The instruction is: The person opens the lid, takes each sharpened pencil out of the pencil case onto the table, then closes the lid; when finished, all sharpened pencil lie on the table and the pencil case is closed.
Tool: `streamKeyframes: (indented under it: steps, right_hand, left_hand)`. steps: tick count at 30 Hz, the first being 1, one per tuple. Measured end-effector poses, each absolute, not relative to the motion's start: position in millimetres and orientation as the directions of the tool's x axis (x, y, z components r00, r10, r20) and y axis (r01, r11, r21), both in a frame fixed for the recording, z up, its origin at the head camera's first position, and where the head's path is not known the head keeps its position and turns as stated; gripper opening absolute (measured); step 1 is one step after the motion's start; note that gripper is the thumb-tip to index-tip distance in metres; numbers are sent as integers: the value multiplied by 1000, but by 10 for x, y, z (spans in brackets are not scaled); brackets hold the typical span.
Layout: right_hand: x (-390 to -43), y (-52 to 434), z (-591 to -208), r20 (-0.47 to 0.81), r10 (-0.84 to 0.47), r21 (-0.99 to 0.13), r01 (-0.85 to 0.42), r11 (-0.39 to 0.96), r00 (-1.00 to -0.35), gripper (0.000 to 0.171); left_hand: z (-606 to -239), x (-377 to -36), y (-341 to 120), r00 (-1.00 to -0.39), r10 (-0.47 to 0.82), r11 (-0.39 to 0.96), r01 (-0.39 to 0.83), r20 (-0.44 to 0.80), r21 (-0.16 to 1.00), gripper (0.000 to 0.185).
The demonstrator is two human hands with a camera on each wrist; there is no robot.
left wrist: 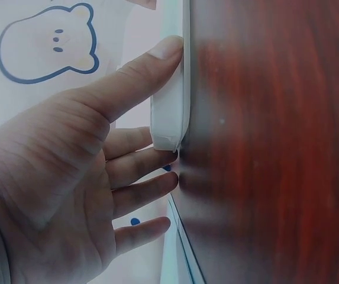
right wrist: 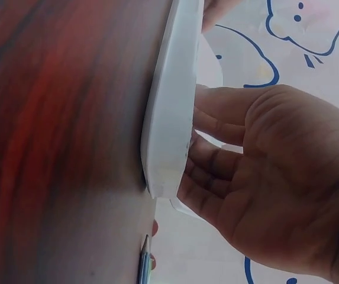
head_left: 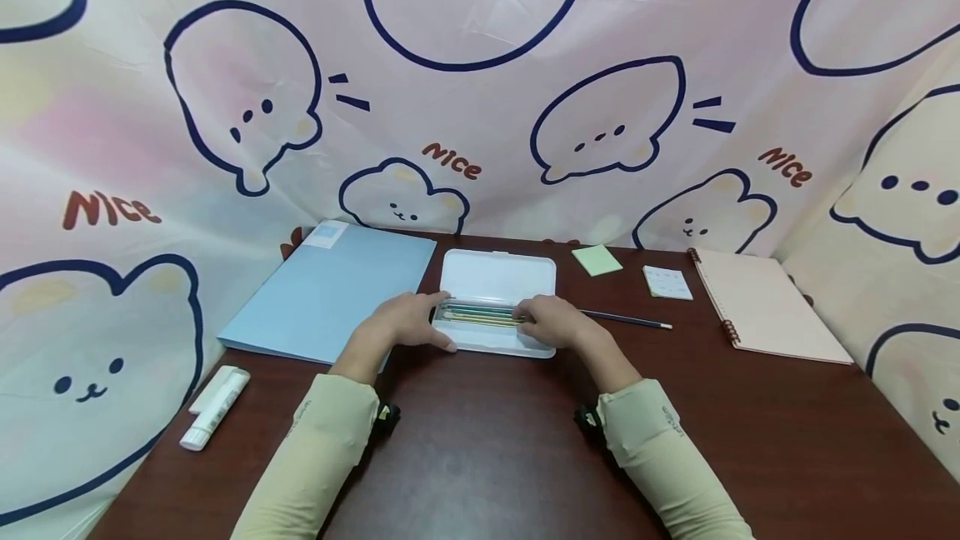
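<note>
Bracing an open white pencil case (head_left: 497, 332) at mid-table, the left hand (head_left: 408, 322) presses relaxed fingers against its end while the right hand (head_left: 553, 322) reaches loosely curled fingers among the pencils (head_left: 480, 317); light, rigid, likely slippery plastic, best held by its ends.

- Pencils (head_left: 480, 317) in open pencil case (head_left: 498, 277): number too small to tell.
- Right hand (head_left: 553, 322) covers their right ends.
- Loose pencil (right wrist: 145, 260): cut off by frame edge.

Matt white plastic pencil case (head_left: 497, 277) on glossy dark wood-grain table (head_left: 487, 457), w/ printed cloth backdrop (head_left: 480, 90).
</note>
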State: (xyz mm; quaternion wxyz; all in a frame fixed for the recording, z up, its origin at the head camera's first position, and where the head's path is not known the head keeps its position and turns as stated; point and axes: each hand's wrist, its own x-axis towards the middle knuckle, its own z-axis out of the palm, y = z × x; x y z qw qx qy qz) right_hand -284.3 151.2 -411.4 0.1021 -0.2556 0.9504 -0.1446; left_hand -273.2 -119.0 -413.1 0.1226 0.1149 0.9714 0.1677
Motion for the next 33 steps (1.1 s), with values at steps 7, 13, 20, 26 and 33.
streamKeyframes:
  steps: [7, 13, 20, 26, 33]
  right_hand:
    - [-2782, 1521, -4112, -92, -541, -279, -500, 820, -836, 28]
    - [-2770, 1504, -4088, -90, -549, -262, -512, 818, -831, 24]
    - [-2804, 1498, -4140, -98, -569, -243, -535, 809, -816, 23]
    - [-2797, 1508, -4123, -75, -553, -235, -524, 819, -830, 23]
    - [-2775, 1537, -4053, -28, -530, -249, -508, 825, -847, 24]
  left_hand:
    - [-4138, -2704, -1174, -941, 270, 919, 188, -205, 347, 97]
    - [-4128, -2713, -1181, -941, 267, 922, 186, -209, 339, 98]
    - [-4154, -2704, -1195, -941, 265, 921, 182, -211, 345, 98]
    - [-4134, -2709, -1183, -938, 273, 918, 188, -213, 348, 98]
    - [-4093, -2721, -1173, -936, 282, 918, 199, -212, 344, 96]
